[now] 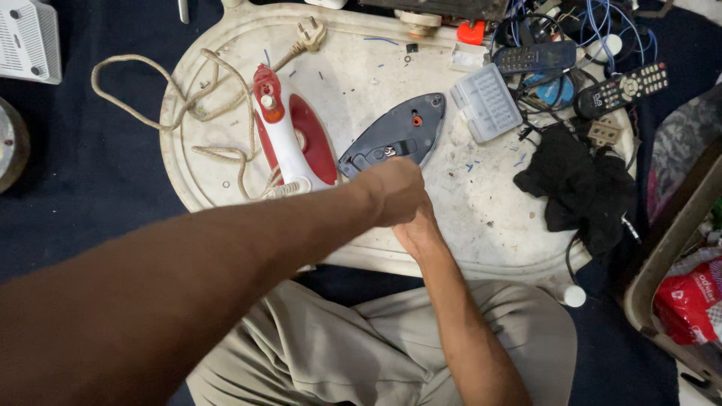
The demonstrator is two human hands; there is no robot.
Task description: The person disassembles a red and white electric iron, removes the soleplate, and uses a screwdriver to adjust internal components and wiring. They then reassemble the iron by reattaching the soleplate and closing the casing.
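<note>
Both hands meet near the front edge of the round white tray (226,41): the left hand (397,192) is balled into a fist on top of the right hand (416,229), and whether they grip anything I cannot tell. Just beyond them lies the grey iron soleplate (395,135), with the red and white iron body (289,135) beside it toward the left edge and its cord (162,83) trailing off the tray.

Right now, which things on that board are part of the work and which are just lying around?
In the work: grey soleplate, red and white iron body, its cord, both hands meeting at the soleplate's near end.
Lying about: two remotes, black cloth, clear plastic box.
</note>
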